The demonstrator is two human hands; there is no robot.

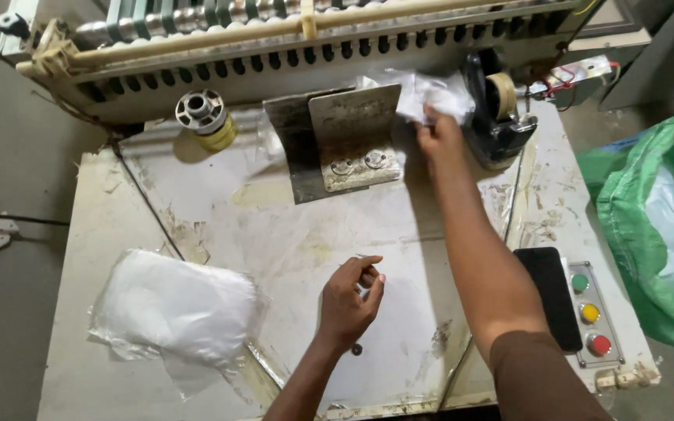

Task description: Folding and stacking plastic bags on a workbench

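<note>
1. The person's upper arms and body are being cut off by the lower edge of the head view, and the top of the grey metal machine with a slotted front (290,54) is running out of the picture above.
2. The right hand (440,139) is reaching far across the worn, stained cream desk (290,234), and its fingers (429,118) are pinching a crumpled piece of thin white plastic film (431,92); how many sheets are bunched there is hard to make out.
3. That film is sitting at the back of the desk, just beside a black tape dispenser holding a tan roll (499,101) and touching the upper right edge of a bent grey metal plate with two round bolts (352,132).
4. The film is looking wrinkled, translucent white and loosely gathered.
5. The left hand (349,300) is hovering over the middle of the desk, its fingers (370,274) curling loosely inward; whether something small is being held there cannot be told.
6. A flat stack of clear plastic bags with white contents (173,308) is lying at the desk's left front, well apart from both hands.
7. A large green woven sack (649,210) is standing open to the right, holding pale plastic.
</note>
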